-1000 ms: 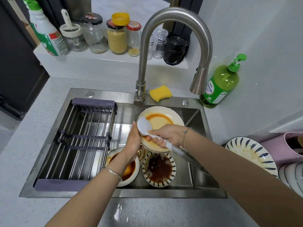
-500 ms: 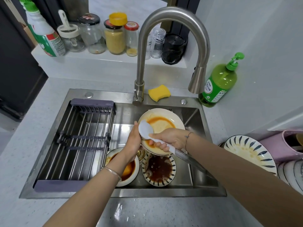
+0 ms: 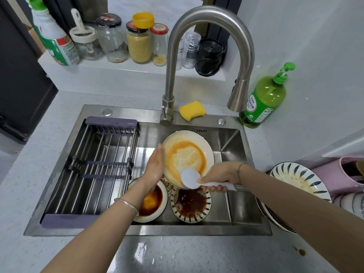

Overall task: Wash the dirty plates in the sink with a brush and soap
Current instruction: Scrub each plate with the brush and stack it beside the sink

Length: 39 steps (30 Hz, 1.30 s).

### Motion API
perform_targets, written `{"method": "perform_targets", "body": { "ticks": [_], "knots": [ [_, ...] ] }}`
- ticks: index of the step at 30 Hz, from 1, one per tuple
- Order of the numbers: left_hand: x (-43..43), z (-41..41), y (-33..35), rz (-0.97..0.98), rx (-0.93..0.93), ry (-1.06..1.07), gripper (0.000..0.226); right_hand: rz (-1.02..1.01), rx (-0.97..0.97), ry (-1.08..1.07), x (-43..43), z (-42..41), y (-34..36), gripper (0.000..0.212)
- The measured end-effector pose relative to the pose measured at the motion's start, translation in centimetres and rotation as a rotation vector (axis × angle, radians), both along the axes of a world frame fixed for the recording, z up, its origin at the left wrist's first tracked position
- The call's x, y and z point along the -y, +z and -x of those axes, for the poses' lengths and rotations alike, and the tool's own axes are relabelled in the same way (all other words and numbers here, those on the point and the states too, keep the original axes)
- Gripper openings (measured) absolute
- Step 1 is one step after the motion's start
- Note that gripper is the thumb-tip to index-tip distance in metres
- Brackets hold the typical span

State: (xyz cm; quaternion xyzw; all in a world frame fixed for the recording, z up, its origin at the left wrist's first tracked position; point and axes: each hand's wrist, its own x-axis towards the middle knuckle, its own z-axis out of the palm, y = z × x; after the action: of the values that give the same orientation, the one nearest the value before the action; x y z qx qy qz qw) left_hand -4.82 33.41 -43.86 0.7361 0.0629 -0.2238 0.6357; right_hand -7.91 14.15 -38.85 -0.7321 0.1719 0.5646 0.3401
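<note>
- Grey speckled countertop (image 3: 177,255) surrounds a steel sink (image 3: 137,230), seen from above.
- Right hand (image 3: 220,176) is curled round the white handle of a dish brush (image 3: 190,179), whose head lies on the lower edge of a cream plate (image 3: 185,152).
- Left hand (image 3: 155,170) lies with straight fingers flat along the plate's left rim, propping it tilted over the basin; its thumb is hidden.
- Orange sauce rings the plate's face.
- Below it stand two dirty bowls: a white one with orange sauce (image 3: 151,201), partly covered by the left wrist, and a striped one with dark sauce (image 3: 190,203).
- Between them, a brass drain strainer (image 3: 167,185) shows, half hidden by the plate.
- Roll-up drying rack (image 3: 94,166) spans the sink's left half.
- Gooseneck faucet (image 3: 208,18) arches over the plate.
- Yellow sponge (image 3: 192,110) sits on the back rim, with a green soap bottle (image 3: 264,99) to its right.
- Striped plates (image 3: 299,180) are stacked right of the sink.
- Jars (image 3: 137,42) line the back ledge.
</note>
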Motion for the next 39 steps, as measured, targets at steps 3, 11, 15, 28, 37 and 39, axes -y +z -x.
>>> {"method": "perform_targets", "body": {
  "ticks": [3, 11, 15, 28, 37, 39],
  "knots": [
    [0.6, 0.7, 0.4, 0.017, 0.034, -0.021, 0.055, 0.015, 0.043, -0.008, -0.4, 0.1, -0.2, 0.036],
    [0.0, 0.0, 0.1, 0.030, 0.020, -0.049, 0.050, 0.130, 0.053, 0.048, 2.6, 0.1, 0.7, 0.032],
    [0.6, 0.7, -1.1, 0.008, -0.002, -0.187, 0.045, 0.408, 0.305, 0.086, 3.8, -2.1, 1.3, 0.030],
    [0.8, -0.2, -0.9, 0.034, 0.012, -0.095, 0.046, 0.402, 0.372, 0.160, 4.2, -0.9, 1.4, 0.035],
    [1.6, 1.0, -3.0, 0.091, -0.065, -0.123, 0.052, 0.125, 0.414, -0.248, -0.8, -1.9, 0.9, 0.032],
    [1.2, 1.1, -2.9, 0.121, -0.080, -0.104, 0.055, 0.158, 0.393, -0.347, 0.4, -2.3, 1.2, 0.026]
  ]
}}
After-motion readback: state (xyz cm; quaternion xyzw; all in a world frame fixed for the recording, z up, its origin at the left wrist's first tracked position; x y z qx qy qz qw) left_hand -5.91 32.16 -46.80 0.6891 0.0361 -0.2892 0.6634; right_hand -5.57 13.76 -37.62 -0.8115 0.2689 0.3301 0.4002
